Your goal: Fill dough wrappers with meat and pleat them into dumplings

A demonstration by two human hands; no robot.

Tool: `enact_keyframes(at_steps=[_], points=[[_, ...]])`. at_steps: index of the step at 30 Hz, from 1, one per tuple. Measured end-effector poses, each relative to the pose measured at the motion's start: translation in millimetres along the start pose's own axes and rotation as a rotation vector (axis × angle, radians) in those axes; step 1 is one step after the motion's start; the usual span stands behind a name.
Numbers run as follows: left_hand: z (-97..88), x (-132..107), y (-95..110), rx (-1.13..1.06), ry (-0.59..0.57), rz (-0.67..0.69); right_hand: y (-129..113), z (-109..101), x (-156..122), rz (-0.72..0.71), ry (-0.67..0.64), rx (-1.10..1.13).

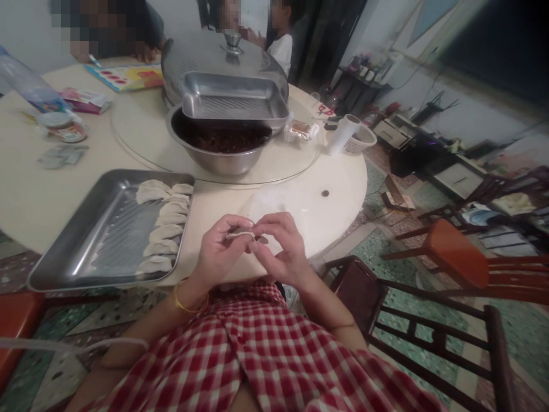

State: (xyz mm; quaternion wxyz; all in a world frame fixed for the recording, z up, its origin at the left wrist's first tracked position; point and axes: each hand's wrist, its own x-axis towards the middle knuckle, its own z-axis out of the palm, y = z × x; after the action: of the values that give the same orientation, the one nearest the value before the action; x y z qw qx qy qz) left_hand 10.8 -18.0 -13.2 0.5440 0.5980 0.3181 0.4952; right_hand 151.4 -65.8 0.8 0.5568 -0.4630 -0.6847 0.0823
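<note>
Dumpling: between both hands, above the near table edge; partly hidden by fingers.
Table: round, pale top.
Tray: metal, on the table, left of the hands; folded dumplings in a row along its right side.
Bowl: metal, beyond the hands; dark filling inside.
Left hand: thumb and fingers pinch the dumpling's left part.
Right hand: thumb and fingertips pinch its right end.

left hand: curled, pinching | right hand: curled, pinching, close to left | forearms: bare, converging forward
</note>
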Motion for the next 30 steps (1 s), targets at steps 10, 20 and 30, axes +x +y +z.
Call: enact_keyframes(at_steps=[10, 20, 30], points=[[-2.3, -6.0, -8.1, -0.082, -0.059, -0.004, 3.2, -8.1, -7.6, 0.014, 0.044, 0.005], [-2.8, -6.3, -12.0, -0.129, -0.091, 0.023, 3.6, -12.7, -16.2, -0.021, -0.001, -0.072], [0.1, -3.6, -5.0, -0.088, -0.097, 0.058, 4.1, -8.7, -17.2, 0.022, 0.033, -0.135]])
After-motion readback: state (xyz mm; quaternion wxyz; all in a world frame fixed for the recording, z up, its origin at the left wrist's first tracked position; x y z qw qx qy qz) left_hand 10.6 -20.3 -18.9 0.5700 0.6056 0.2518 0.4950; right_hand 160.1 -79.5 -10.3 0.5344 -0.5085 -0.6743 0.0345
